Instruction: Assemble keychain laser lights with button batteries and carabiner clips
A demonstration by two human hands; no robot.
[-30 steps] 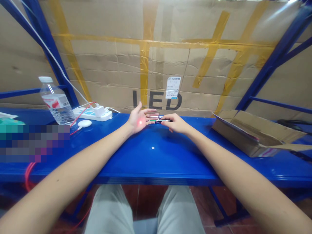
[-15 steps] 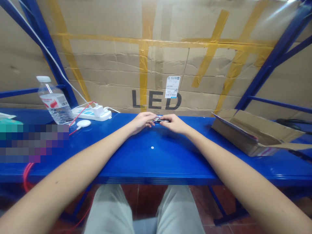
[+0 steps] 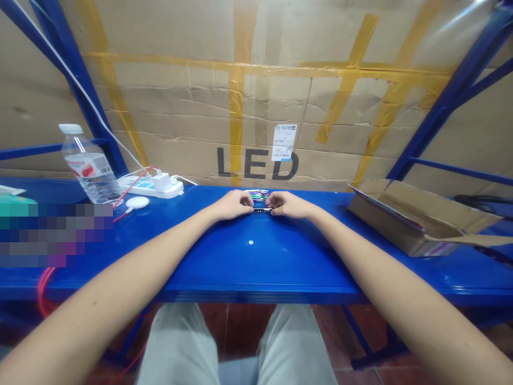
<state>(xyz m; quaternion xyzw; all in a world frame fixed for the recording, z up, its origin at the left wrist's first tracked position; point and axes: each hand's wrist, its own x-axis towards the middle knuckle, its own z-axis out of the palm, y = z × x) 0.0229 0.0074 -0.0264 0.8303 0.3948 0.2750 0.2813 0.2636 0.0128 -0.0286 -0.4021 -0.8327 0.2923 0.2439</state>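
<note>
From afar, I see the hands now drawn nearer the person: left hand [image 3: 230, 206] and right hand [image 3: 291, 205], curled nearly closed, pinch opposite ends of a dark pen [image 3: 262, 210], which now appears separated from colourful pens [image 3: 257, 195] just beyond, over the blue table [image 3: 252, 270].

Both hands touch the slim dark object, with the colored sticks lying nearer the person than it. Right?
No: in the head view, the colored sticks lie beyond the slim dark object, which the left hand and right hand do touch.
</note>
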